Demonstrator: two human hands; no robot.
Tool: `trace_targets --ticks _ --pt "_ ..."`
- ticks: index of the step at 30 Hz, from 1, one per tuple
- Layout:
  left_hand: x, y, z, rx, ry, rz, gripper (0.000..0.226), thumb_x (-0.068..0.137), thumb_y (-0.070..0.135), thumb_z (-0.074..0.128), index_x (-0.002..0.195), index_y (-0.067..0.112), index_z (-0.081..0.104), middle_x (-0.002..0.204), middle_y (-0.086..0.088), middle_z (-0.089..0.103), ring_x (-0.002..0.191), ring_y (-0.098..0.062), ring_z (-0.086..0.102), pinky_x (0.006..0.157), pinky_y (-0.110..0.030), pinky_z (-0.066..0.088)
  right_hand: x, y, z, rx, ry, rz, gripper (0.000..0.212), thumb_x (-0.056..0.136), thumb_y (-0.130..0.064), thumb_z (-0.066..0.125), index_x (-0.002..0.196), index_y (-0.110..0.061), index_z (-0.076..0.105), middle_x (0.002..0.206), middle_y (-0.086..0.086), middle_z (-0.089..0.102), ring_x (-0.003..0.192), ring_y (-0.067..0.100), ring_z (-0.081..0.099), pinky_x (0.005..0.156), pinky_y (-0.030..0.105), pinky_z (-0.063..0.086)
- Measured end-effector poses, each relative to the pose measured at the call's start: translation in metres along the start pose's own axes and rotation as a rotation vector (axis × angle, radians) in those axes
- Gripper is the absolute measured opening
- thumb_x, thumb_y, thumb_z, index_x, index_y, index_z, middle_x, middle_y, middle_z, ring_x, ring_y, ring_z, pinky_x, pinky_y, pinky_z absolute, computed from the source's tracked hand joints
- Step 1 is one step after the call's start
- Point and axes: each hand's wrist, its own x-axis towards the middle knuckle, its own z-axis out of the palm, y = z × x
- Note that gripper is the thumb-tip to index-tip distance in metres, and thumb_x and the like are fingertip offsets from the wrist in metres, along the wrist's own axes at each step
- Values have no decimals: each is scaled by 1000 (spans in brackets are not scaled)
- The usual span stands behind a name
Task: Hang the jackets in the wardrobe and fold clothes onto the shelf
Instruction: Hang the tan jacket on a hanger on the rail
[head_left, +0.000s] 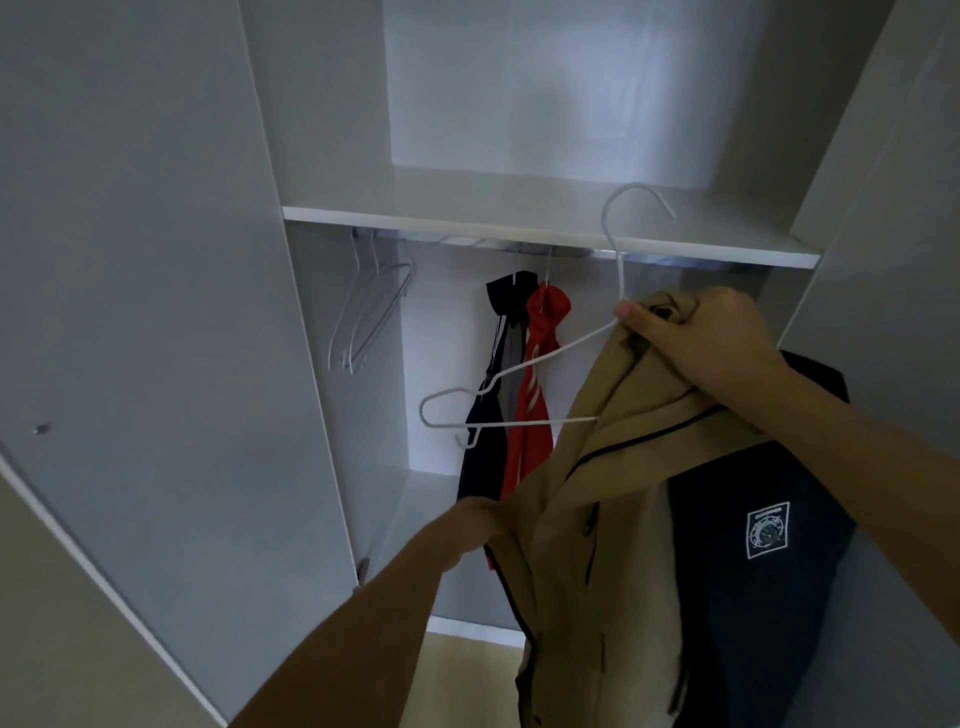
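Observation:
A tan and navy jacket (649, 519) with a white badge hangs in front of the open wardrobe. My right hand (696, 338) grips its bunched collar together with the neck of a white wire hanger (524, 364), whose left arm sticks out bare. My left hand (467, 525) holds the jacket's left edge lower down, its fingers partly hidden by cloth. A dark jacket (493, 389) and a red jacket (537, 374) hang on the rail (467, 241) inside.
Two spare white hangers (363, 312) hang at the rail's left end. A white shelf (519, 228) runs above the rail. The left wardrobe door (156, 312) stands open beside my left arm; the right door (893, 208) is open too.

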Motion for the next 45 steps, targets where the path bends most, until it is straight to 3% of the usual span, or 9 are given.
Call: trace_targets --ticks 8,14,20,25,28,32,35,39,45 --pt "-25 32 -88 -403 249 160 22 99 9 50 115 3 63 112 -20 67 103 -36 64 89 -47 55 -19 18 -26 -193 -20 25 76 78 -79 41 48 -9 49 45 8 50 45 19 53 48 25 40" --pt "-92 134 -160 -421 314 349 12 92 15 59 89 11 70 71 -8 74 60 -19 72 51 -27 56 -30 9 -22 -407 119 -66 65 92 -65 42 44 -20 39 42 -3 39 38 11 41 46 15 26" --pt "-139 204 -118 -379 61 586 16 99 7 47 94 8 61 93 -13 65 88 -26 65 69 -42 60 -25 -33 -9 -205 81 26 63 84 -75 37 56 -22 55 56 -6 51 52 11 50 51 20 35" --pt "-161 234 -95 -279 156 762 21 101 10 47 81 12 50 81 -12 51 78 -25 54 74 -38 49 -22 -65 -9 -134 37 -96 78 63 -96 29 65 -24 59 61 -6 59 60 11 58 57 30 50" --pt "-173 238 -104 -328 141 860 22 99 11 51 77 12 54 85 -13 53 83 -25 51 80 -39 42 -18 -71 -15 -87 42 -73 62 70 -87 42 82 -31 67 76 -9 65 74 12 61 67 32 52" --pt "-177 219 -101 -152 385 1088 5 99 23 53 97 20 49 91 0 58 78 -9 59 74 -30 54 -5 -83 -15 30 52 58 36 82 -59 57 68 -27 62 68 -9 57 71 20 58 61 29 39" --pt "-163 144 -77 203 757 1308 30 89 31 60 111 23 41 97 5 47 78 -4 50 65 -19 43 4 -93 -15 114 70 110 40 84 -51 59 57 -21 57 61 -5 57 63 17 57 52 25 32" --pt "-126 39 -30 576 847 1059 73 76 61 67 127 18 36 124 -8 45 98 -16 55 77 -30 54 8 -98 -19 132 110 136 45 85 -47 62 52 -18 50 55 -4 53 56 11 52 49 24 29" --pt "-108 23 -6 497 821 965 12 97 48 44 100 36 44 91 26 51 73 5 51 62 -18 41 8 -97 -26 143 79 143 50 83 -38 65 47 -18 38 44 -7 41 44 10 43 45 24 25"
